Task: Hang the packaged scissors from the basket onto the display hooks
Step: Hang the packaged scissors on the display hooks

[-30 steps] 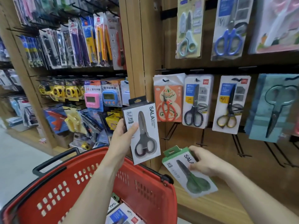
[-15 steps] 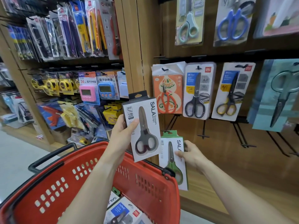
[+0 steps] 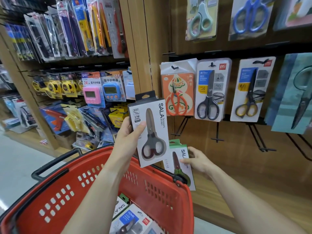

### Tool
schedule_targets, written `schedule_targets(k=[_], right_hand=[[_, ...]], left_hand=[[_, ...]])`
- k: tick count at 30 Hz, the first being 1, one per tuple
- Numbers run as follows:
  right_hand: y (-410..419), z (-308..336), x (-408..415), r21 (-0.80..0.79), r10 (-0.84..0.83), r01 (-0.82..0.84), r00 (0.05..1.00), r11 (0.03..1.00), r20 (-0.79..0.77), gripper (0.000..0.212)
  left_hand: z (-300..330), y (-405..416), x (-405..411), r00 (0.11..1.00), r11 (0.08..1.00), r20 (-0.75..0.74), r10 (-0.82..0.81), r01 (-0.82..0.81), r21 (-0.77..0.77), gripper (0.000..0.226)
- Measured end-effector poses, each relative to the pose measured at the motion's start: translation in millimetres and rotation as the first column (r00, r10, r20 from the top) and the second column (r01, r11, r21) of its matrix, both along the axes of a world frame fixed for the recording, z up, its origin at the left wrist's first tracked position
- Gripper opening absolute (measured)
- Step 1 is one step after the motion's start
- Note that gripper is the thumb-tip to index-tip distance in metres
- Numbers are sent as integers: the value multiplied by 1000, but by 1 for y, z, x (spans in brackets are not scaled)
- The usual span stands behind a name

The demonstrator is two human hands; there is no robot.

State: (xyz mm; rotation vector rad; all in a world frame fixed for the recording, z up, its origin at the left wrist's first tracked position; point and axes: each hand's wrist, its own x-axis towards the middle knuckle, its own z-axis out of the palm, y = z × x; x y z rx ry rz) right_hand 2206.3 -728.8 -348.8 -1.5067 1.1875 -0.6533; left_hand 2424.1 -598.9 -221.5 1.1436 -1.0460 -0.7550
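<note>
Two boxed pairs are up out of the red basket [image 3: 152, 196] and neither is hanging yet. The left hand [image 3: 130, 132] is holding the grey-handled SALA scissors box [image 3: 148, 130] upright in front of the wooden post, thumb pressing across the front of the box near its left edge, the other fingers hidden behind it, so that grip is wrapping the box's left side. The black hang tab at the top is pointing up, at about the height of the lower edge of the cards already on display.

Lower and to the right, the right hand [image 3: 195, 162] is gripping the green-handled SALA scissors box [image 3: 180, 164] by its right edge, fingers curling onto the front, the box standing upright just beyond the basket's far rim and partly hidden behind the grey-handled one. Both forearms are reaching forward over the basket, the left raised higher than the right.

As for progress: the empty black display hooks [image 3: 217, 132] in the lower row are waiting, bare, below the orange scissors card [image 3: 177, 95] and the black-handled scissors card [image 3: 211, 92]. More packs are lying in the basket, including a blue-labelled scissors pack [image 3: 133, 220] at the bottom. So I'd judge the job is at an early stage, with both boxes to be threaded onto hooks and the basket to be emptied after that.
</note>
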Motion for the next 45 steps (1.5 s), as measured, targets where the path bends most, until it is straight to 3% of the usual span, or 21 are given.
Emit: schedule_targets(k=[8,16,23,27,35,37,39,41,43,45], right_hand=[[-4,5,-15,-64,-43,49,994,997,96,28],[-5,3,-9,5,-45,44,983,999,176,27],[-4,3,-10,39,-48,41,977,998,207,27],[-13,2,-7,5,-169,170,978,985,123,23],[-18,17,7,4,-360,360,933,933,-16,52],[-11,28,6,-48,-385,383,911,923,-145,51],[4,46,2,-89,-295,282,882,955,-366,40],[20,74,-1,-49,-134,125,872,991,-472,18],[35,108,-3,-1,11,-13,907,1000,-421,24],[46,141,-4,-43,41,-49,985,998,-169,37]], left_hand=[[-5,-6,-4,1000,1000,-26,-14,14,8,26],[-9,-14,-9,999,1000,-33,-25,26,14,39],[-12,-18,-7,999,1000,-30,-18,19,15,36],[-13,-19,-10,999,999,-36,-31,32,16,38],[-8,-12,-13,999,999,-12,-41,41,8,34],[-7,-10,-11,999,999,-14,-40,40,14,36],[-6,-7,-11,999,999,-16,-39,40,29,34],[-5,-3,-11,999,998,-19,-46,47,42,32],[-3,0,-11,997,996,-34,-68,69,52,30],[-1,2,-12,994,994,-56,-94,96,52,30]])
